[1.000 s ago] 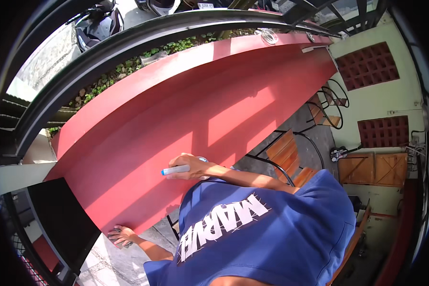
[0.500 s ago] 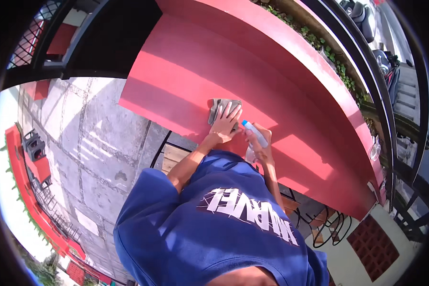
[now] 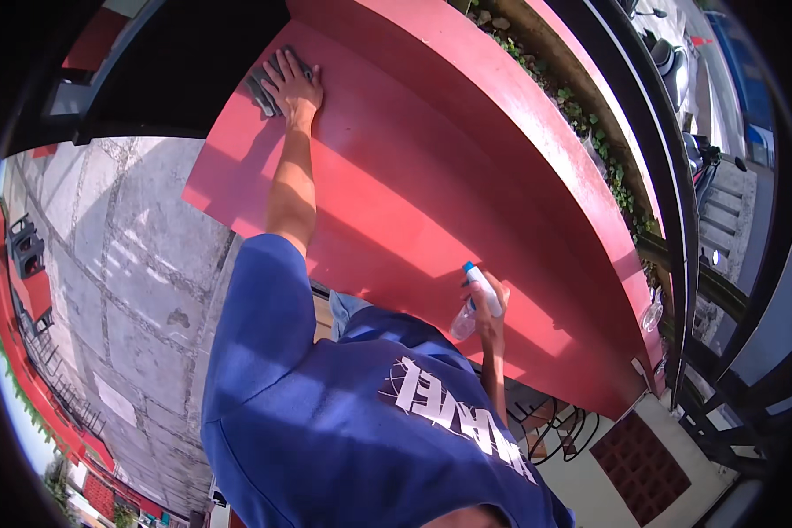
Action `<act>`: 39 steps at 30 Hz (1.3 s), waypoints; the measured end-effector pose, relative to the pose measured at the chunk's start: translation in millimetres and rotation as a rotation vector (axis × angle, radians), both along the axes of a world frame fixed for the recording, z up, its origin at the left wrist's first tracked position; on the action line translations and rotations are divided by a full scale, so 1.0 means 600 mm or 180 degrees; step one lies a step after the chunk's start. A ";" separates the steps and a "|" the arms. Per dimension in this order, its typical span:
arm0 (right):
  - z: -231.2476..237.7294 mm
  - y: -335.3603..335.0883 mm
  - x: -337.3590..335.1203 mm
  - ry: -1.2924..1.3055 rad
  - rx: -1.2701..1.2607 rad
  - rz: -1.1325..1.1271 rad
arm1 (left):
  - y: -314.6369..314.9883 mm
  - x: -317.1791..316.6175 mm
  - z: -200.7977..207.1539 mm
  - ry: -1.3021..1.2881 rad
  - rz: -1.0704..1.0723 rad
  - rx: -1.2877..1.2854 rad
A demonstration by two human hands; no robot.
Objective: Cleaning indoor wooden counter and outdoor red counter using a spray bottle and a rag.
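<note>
My left hand (image 3: 296, 91) lies on a folded grey-brown cloth (image 3: 260, 91) at the far left end of a red painted ledge (image 3: 387, 207). Its fingers are spread flat, pressing the cloth against the surface, and part of the cloth is hidden beneath them. Nearer to my body, my right hand (image 3: 493, 310) is wrapped round a clear spray bottle (image 3: 463, 322) with a white and blue spray head. The bottle is tilted above the ledge's near side, its nozzle pointing up and to the left.
Behind the ledge rises a red low wall (image 3: 537, 114), with a planter strip of green plants (image 3: 581, 110) and a black metal railing (image 3: 656, 114) beyond. A clear plastic cup-like item (image 3: 651, 315) sits by the wall's right end. Paved floor (image 3: 150, 264) lies to the left.
My left hand has slid the cloth from the near middle of the ledge to its far left end, with the arm stretching out. My right hand still grips the spray bottle near my body.
</note>
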State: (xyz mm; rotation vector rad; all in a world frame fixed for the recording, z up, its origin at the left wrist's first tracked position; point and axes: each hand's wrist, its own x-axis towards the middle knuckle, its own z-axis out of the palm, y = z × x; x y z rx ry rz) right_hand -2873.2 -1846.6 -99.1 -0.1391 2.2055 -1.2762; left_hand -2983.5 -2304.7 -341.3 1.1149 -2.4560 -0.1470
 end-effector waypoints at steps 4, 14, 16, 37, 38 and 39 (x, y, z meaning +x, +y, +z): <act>-0.018 0.011 -0.021 -0.0226 -0.0177 -0.0611 | 0.250 0.024 0.066 -0.0239 -0.1680 0.0528; -0.022 -0.040 -0.095 0.0058 -0.0238 -0.0451 | 0.245 0.066 0.063 -0.0581 -0.4057 0.0888; -0.032 -0.013 -0.077 0.0091 -0.0155 -0.0492 | 0.117 0.019 0.074 -0.0522 -0.2930 0.0584; -0.054 0.011 0.011 0.0030 -0.0641 -0.0955 | 0.464 0.143 0.092 -0.0792 -0.3084 0.1162; -0.047 0.012 0.020 0.0095 -0.0765 -0.0952 | 0.513 0.189 0.088 -0.0706 -0.3553 0.0992; -0.043 0.018 0.028 0.0167 -0.0734 -0.1019 | 0.546 0.220 0.098 -0.0736 -0.3893 0.0998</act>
